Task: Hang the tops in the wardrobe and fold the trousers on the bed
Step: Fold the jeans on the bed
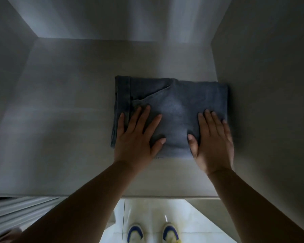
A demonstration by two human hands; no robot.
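Head view looks down on folded grey-blue trousers (172, 106) lying on a pale shelf (74, 120), close to its right wall. Left hand (135, 137) and right hand (212, 141) press flat on them, each grip released, fingers straight. White-and-blue shoes (153, 232) stand on the tiled floor (147, 209) below.

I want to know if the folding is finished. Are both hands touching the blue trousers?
Touching. The head view shows the left hand and right hand lying flat, fingers straight, on the folded blue trousers on the shelf.
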